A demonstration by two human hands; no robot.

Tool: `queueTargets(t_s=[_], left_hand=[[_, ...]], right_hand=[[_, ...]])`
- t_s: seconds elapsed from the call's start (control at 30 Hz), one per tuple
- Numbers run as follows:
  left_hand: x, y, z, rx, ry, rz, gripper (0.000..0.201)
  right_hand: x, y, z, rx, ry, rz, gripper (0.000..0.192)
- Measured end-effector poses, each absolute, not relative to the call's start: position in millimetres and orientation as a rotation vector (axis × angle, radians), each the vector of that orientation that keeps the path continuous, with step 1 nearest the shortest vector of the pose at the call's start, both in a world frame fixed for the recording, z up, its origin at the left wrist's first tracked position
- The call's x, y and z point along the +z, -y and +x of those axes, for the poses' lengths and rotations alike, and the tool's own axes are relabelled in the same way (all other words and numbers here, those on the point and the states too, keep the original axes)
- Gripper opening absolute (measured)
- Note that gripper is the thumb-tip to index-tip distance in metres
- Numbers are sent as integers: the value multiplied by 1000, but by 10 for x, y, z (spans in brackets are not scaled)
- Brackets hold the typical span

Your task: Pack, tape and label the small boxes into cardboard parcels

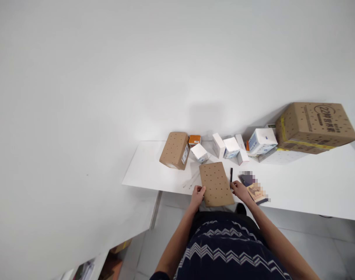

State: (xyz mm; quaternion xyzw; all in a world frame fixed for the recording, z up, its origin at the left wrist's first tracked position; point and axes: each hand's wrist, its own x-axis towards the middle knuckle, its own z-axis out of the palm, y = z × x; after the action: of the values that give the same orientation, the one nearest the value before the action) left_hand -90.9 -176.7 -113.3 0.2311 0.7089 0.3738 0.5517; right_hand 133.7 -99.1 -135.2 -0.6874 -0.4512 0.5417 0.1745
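Observation:
A brown cardboard box (216, 184) with small dark marks lies at the front edge of the white table, right before my body. My left hand (197, 196) is closed on its left edge, with the thumb on the top face. Just right of the box, my right hand (240, 190) has its fingers pinched at the lower end of a slim black pen (231, 173). That hand is close to the box's right side; whether it touches the box I cannot tell. A dark booklet (255, 190), partly blurred out, lies beside my right wrist.
Along the wall on the table (320, 186) stand a second brown box (174, 151), an orange box (194, 140), several white boxes (231, 147) and a large carton (317, 126) with yellow tape at the right. Two thin light items (191, 186) lie left of the near box.

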Motion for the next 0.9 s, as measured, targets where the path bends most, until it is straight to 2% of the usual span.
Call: queueTargets(t_s=[0.27,0.4,0.5,0.6,0.77,0.9], left_hand=[[-1136,1738,-892,934,-1836,734,39],[-1044,1762,-823,1058,-1993,1225,27],[-988,1760,-712,1043,-1941,1659,19],[-969,1722,-576,941,-1838,2023,22],[-996,1650,-427,696,-1813,2340,33],[-1034,1639,-404,569,-1854,2410,45]], right_hand=[[-1538,792,1263,1293,1552,-2161,23],[-1521,770,1324,1302,1568,-2137,24],[-1387,749,1448,1280,1519,-2094,17],[-1143,753,1489,1216,1425,-1988,11],[-735,798,1181,1242,1139,-1418,12],[-714,790,844,1312,1218,-1351,18]])
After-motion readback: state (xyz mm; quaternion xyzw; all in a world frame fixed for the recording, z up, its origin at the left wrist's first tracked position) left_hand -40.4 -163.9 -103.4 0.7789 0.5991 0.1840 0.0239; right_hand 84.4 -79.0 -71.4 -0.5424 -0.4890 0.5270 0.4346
